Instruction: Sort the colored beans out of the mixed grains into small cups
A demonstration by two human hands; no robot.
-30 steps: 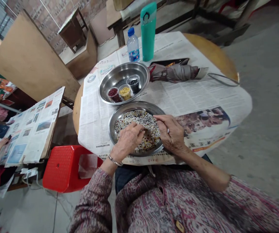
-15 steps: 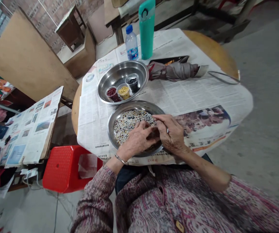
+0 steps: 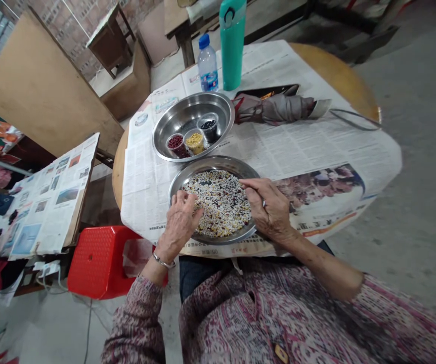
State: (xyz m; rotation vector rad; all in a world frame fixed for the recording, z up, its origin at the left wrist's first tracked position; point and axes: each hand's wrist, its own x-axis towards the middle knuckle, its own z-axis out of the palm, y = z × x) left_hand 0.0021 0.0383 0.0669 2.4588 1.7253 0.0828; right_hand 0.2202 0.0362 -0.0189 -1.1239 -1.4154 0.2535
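Head view: a metal pan (image 3: 221,162) is set on a round table (image 3: 339,68) covered with newspaper (image 3: 301,146), and mixed grain (image 3: 223,202) is spread across the pan's floor, white for the most part, flecked with yellow, dark red and black. With this pan taken as the clock's centre and 12 pointing away from the wearer, the left hand (image 3: 182,217) is placed at 8 o'clock, over the rim and the edge of the grain. It is held loosely open, fingers bent and thumb apart; its palm is hidden. The right hand (image 3: 269,205) is laid at 3 o'clock by the rim, fingers bent and the index finger pointed over the grain; whether anything is gripped by it cannot be told.

At 11 o'clock a second pan (image 3: 178,119) is placed close against the first. Three clear cups are held in it: red beans (image 3: 176,143) at its 7, yellow beans (image 3: 195,141) at its 6, black beans (image 3: 209,129) at its 3. A bottle (image 3: 208,65) and a green flask (image 3: 233,50) are stood upright near 12, and a folded umbrella (image 3: 274,110) is laid at 1. On the floor at 8, a red stool (image 3: 92,263) is seen.
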